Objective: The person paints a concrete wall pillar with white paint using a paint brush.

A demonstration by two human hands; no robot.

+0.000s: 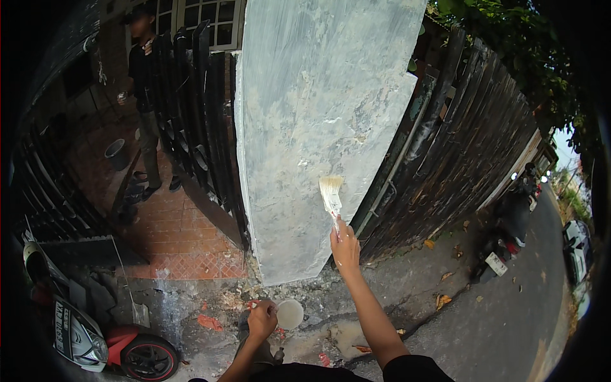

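In front of me stands a wide wall pillar (318, 127), coated in streaky grey-white with rough, flaking patches. My right hand (345, 245) is closed round the handle of a flat paintbrush (331, 194). Its pale bristles point up and lie against or just before the pillar's lower right face. White smears mark the handle and fingers. Low down, my left hand (262, 320) is curled closed, with a small pale and reddish bit showing at its fingers. Right beside it is a round container (290, 314) with whitish contents; whether the hand holds it I cannot tell.
Dark slatted fences flank the pillar, one at left (191, 108), one at right (458, 146). Behind the left one, a person (145, 95) stands on red tiles near a bucket (116, 154). A red-and-white motorbike (108, 340) is at lower left; another motorbike (509, 229) stands by the road.
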